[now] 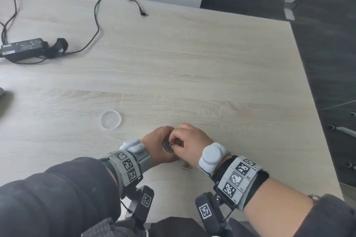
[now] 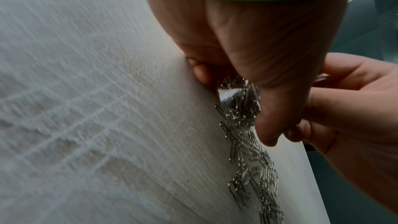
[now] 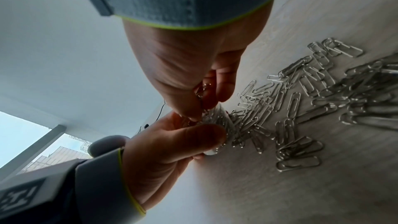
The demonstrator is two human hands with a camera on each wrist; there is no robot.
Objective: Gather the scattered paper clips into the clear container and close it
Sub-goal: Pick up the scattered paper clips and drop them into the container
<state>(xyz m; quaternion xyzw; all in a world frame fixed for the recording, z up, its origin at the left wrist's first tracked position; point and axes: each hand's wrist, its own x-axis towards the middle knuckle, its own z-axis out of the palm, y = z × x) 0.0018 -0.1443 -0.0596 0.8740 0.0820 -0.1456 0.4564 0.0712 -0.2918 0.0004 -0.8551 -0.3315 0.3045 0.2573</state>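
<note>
Many clips [image 3: 301, 108] remain on my surface [image 1: 192, 63] — left hand [image 1: 154, 144] grips the container [image 1: 168, 145], right hand [image 1: 189, 141] pinches clips; a tilt spills them.

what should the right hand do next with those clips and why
Probably let go of the pinched clips into the container, then reach back for more. The right hand pinches a few paper clips right at the container's mouth, which the left hand holds steady. Many loose paper clips lie on the table, and the lid sits off to the left.
</note>
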